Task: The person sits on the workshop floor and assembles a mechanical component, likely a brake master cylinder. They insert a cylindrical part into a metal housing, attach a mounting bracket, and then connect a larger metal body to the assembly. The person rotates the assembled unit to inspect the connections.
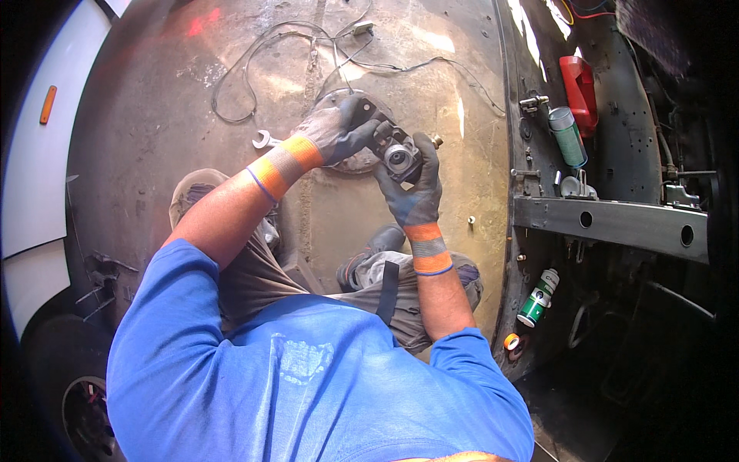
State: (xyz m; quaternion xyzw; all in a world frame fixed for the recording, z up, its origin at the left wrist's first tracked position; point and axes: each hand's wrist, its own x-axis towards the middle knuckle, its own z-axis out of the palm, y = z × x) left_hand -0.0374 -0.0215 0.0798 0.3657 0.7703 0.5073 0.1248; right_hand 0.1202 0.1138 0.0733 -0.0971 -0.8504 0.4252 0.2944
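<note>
Both of my gloved hands are closed on a dark metal mechanical part (398,158) with a round silvery bore facing up and a brass-coloured fitting (437,141) at its right side. My left hand (337,132) grips its upper left end, where a flat dark plate with a hole juts out. From below and the right, my right hand (412,189) wraps round it, thumb and fingers on opposite sides. Beneath the hands lies a round metal disc (350,165), mostly covered. A spanner's open jaw (265,140) shows beside my left wrist; the rest of it is hidden.
Thin cable (254,92) loops over the worn metal surface beyond my hands. A dark metal rail (616,218) runs along the right, with a spray can (568,138), a red plastic object (579,92) and a green-and-white can (539,296) nearby. A wheel (88,416) stands lower left.
</note>
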